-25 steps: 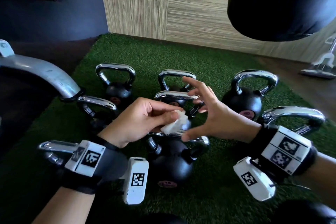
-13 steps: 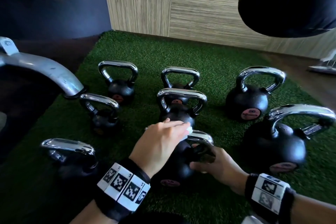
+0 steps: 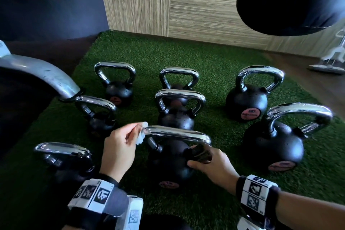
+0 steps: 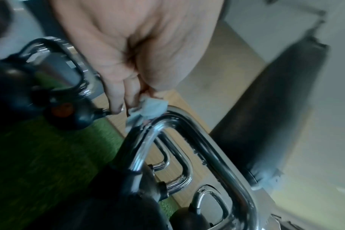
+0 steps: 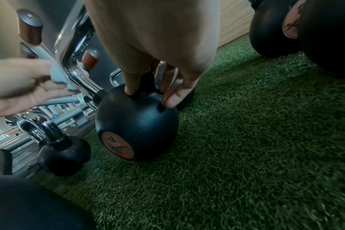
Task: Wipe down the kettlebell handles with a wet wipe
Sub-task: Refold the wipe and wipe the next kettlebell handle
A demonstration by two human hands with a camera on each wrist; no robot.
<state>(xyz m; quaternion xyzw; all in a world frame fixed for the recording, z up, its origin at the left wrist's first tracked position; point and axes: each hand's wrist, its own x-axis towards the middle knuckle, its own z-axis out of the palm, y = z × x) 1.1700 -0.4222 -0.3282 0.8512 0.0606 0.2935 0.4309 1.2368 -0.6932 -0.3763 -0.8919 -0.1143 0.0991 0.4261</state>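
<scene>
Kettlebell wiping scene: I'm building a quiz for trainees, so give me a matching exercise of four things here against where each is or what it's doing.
Things:
1. wipe
2. right hand
3. punching bag
4. turf

States:
A. hangs at upper right
B. lies under the kettlebells
C. pinched by the left hand at the left end of the handle
D. grips the near kettlebell where handle meets ball

Pairs: 1-C, 2-D, 3-A, 4-B
</scene>
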